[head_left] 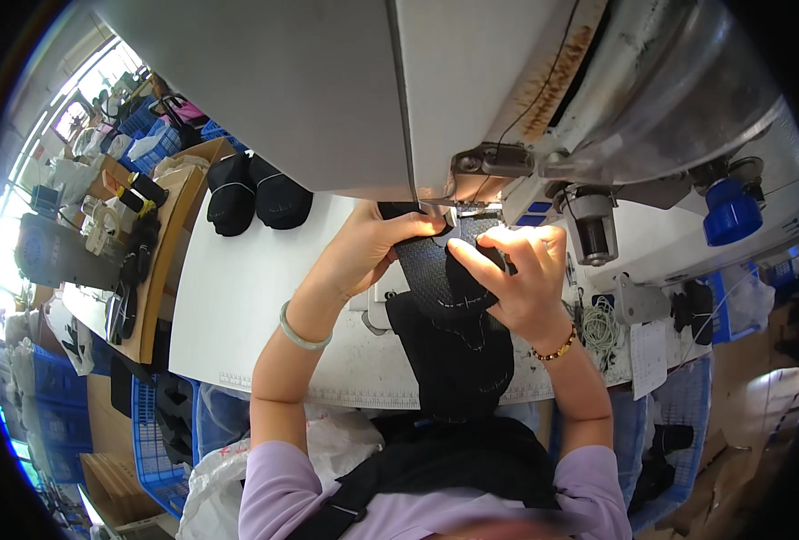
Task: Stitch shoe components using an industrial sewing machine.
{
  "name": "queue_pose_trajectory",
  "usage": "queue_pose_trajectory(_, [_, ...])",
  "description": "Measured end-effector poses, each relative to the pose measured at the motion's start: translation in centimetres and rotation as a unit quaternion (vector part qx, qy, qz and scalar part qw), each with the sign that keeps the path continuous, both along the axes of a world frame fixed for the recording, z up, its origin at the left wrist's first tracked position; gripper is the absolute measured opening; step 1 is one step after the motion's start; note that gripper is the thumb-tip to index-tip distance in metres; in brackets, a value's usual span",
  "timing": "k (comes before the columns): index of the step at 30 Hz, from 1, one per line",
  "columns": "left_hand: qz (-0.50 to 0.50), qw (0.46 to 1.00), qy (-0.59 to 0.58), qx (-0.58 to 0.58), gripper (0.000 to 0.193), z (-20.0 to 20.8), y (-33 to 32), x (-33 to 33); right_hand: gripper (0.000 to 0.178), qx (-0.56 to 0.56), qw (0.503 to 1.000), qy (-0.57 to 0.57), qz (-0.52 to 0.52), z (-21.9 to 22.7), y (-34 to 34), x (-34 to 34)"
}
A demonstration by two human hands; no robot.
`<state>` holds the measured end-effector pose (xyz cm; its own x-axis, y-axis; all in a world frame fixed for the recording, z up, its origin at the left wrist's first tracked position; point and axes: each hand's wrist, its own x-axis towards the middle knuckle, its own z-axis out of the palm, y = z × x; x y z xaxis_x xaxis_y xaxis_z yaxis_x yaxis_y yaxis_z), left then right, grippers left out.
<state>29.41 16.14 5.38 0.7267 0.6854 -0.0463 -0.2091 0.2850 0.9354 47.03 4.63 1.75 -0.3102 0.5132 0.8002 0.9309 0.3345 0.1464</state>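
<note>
Under the lit needle area of a white sewing machine [291,81] lies a black textured fabric piece [431,270] with pale stitch marks along its lower edge. My left hand [368,247] is closed on its left side, the thumb lying on top close to the needle. From the right, my right hand [530,274] grips the same piece, with thumb and forefinger pressed to its surface near the needle. A chain of further black pieces [453,369] hangs toward me over the table's front edge, joined or overlapping; I cannot tell which. The needle tip is hidden by fingers and machine parts.
Two stacks of black pieces [257,193] stand at the table's back left. Right of my hand lie a coil of pale cord [600,333] and a paper sheet [649,358]. Blue baskets [159,441] and a white plastic bag [215,477] sit below the table edge [327,393].
</note>
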Motion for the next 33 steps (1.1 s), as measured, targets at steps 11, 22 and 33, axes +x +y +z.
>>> queue_pose_trajectory(11, [0.038,0.999,-0.027,0.011,0.02,-0.5,0.2,0.8,0.046,-0.042,0.998,0.05,-0.007,0.3,-0.2,-0.6])
queue_pose_trajectory(22, [0.057,0.996,-0.06,0.027,0.021,-1.0,0.0,0.9,0.05,0.008,0.997,0.078,-0.008,-1.2,0.1,-0.3])
queue_pose_trajectory(33, [0.151,0.987,-0.038,0.028,0.01,-1.7,-2.4,1.4,0.044,0.054,0.997,0.061,-0.02,-1.0,-0.1,-0.3])
